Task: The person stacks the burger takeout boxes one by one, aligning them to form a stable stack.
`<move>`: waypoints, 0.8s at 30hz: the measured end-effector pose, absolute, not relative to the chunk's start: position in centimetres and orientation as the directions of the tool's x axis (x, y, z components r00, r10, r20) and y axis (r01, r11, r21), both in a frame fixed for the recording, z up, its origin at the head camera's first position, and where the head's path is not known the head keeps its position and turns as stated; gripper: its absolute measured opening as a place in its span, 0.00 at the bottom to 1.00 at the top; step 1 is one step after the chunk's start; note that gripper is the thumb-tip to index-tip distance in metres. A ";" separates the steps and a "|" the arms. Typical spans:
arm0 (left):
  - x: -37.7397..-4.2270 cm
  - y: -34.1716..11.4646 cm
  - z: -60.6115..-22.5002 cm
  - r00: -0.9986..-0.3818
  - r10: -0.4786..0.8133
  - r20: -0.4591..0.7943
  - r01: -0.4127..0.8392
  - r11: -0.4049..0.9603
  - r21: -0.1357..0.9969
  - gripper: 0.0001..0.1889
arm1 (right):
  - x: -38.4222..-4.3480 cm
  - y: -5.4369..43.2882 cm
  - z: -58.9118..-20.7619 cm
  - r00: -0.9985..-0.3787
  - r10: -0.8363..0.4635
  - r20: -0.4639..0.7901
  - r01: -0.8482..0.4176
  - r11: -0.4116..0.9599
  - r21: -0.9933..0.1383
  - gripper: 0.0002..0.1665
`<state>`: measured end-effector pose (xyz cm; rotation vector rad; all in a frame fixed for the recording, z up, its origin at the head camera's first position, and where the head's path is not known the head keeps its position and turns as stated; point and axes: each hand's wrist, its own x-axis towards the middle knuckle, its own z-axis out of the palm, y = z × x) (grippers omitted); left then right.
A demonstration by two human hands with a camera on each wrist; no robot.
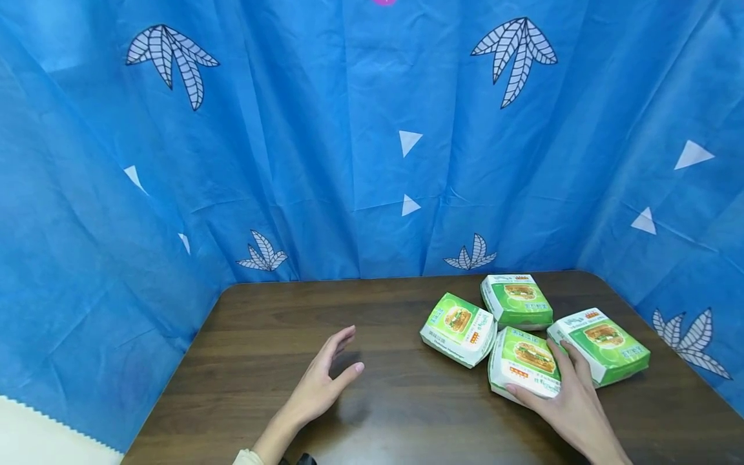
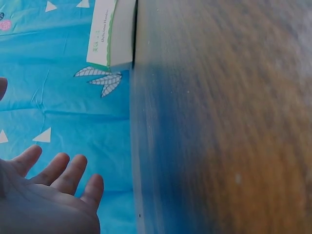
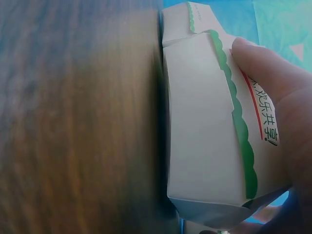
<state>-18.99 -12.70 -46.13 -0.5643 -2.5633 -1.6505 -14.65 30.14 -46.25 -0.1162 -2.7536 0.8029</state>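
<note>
My right hand (image 1: 572, 400) holds the nearest green-and-white burger box (image 1: 526, 361), with the thumb near its front left corner and the fingers along its right edge. In the right wrist view, the thumb lies against the printed upper face of this burger box (image 3: 204, 122), which is flat on the table. My left hand (image 1: 322, 381) is over the table's middle, fingers spread and apart from everything. The left wrist view shows the palm of that hand (image 2: 53, 200) with nothing in it.
Several matching boxes stand close together: one at left (image 1: 459, 329), one behind (image 1: 517, 300) and one at right (image 1: 601, 345). They lie on a dark wooden table (image 1: 261, 342). A blue patterned curtain (image 1: 302, 161) borders its back and sides.
</note>
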 end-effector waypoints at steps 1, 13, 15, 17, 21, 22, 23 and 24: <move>-19.0 -12.7 -46.1 -0.933 0.279 0.229 0.324 0.367 0.872 0.34 | -14.7 30.1 -46.2 -0.957 0.153 0.247 -0.003 0.844 -0.536 0.71; -18.7 -12.7 -45.8 -0.931 0.278 0.235 0.331 0.376 0.866 0.35 | -14.4 29.8 -45.8 -0.936 0.199 0.292 0.009 0.839 -0.544 0.71; -18.7 -12.7 -45.9 -0.932 0.278 0.232 0.328 0.378 0.866 0.36 | -14.3 29.7 -45.7 -0.934 0.199 0.296 0.005 0.837 -0.548 0.71; -18.7 -12.7 -45.9 -0.932 0.278 0.232 0.328 0.380 0.865 0.36 | -14.1 29.6 -45.5 -0.932 0.197 0.304 -0.005 0.833 -0.554 0.71; -18.6 -12.6 -45.9 -0.931 0.284 0.229 0.327 0.373 0.868 0.36 | -13.8 29.4 -45.1 -0.928 0.192 0.321 -0.025 0.824 -0.566 0.71; -18.6 -12.6 -45.9 -0.932 0.282 0.229 0.327 0.373 0.869 0.36 | -13.8 29.3 -45.0 -0.927 0.192 0.323 -0.028 0.822 -0.568 0.71; -18.6 -12.6 -45.9 -0.932 0.283 0.228 0.326 0.370 0.870 0.36 | -13.8 29.2 -45.0 -0.926 0.191 0.327 -0.032 0.821 -0.571 0.71; -18.6 -12.6 -45.9 -0.932 0.281 0.231 0.327 0.370 0.869 0.36 | -13.8 29.1 -44.9 -0.924 0.189 0.332 -0.038 0.820 -0.572 0.71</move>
